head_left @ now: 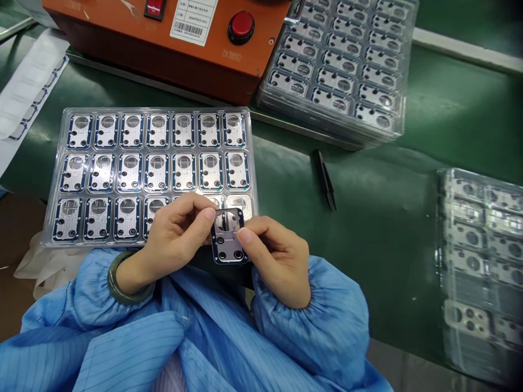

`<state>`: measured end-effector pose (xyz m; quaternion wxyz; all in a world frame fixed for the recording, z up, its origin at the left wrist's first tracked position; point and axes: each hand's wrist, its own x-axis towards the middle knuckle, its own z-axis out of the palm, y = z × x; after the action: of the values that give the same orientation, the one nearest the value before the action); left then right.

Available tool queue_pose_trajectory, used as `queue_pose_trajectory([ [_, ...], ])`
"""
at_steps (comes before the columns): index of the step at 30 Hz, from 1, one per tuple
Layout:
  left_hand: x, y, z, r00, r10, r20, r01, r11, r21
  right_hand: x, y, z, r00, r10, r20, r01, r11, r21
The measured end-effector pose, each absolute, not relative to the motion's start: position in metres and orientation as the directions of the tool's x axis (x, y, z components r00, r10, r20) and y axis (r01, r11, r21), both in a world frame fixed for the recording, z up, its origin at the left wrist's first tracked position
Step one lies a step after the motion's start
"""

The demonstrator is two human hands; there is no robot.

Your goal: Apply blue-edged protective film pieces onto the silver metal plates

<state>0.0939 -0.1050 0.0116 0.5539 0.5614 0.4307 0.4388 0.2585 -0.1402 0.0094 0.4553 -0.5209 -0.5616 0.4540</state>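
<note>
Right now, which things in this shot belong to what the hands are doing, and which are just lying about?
In use:
left hand and right hand, both holding a blue-edged metal plate
tray of matching plates

Lying about:
black tweezers
orange control box
stacked plastic trays

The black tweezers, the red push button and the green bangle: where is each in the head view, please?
Black tweezers (325, 179): head view, on the shaft middle.
Red push button (241, 26): head view, on the button top.
Green bangle (110, 280): head view, on the band's side.
</note>
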Motion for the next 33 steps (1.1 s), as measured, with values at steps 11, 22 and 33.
queue_pose_trajectory([
  [11,0.096,-0.105,0.006,0.182,0.978,0.105,0.044,-0.115,0.992,0.261,-0.14,0.008,-0.071,0.997,0.03,0.152,0.041,-0.987],
  [22,0.098,-0.108,0.002,0.009,0.969,0.245,0.135,-0.244,0.96,0.262,-0.139,0.012,-0.149,0.986,0.067,0.134,0.088,-0.987],
  [33,0.098,-0.108,0.0,0.024,0.974,0.224,0.156,-0.225,0.962,0.257,-0.138,0.011,-0.082,0.993,0.08,0.277,0.1,-0.956],
])
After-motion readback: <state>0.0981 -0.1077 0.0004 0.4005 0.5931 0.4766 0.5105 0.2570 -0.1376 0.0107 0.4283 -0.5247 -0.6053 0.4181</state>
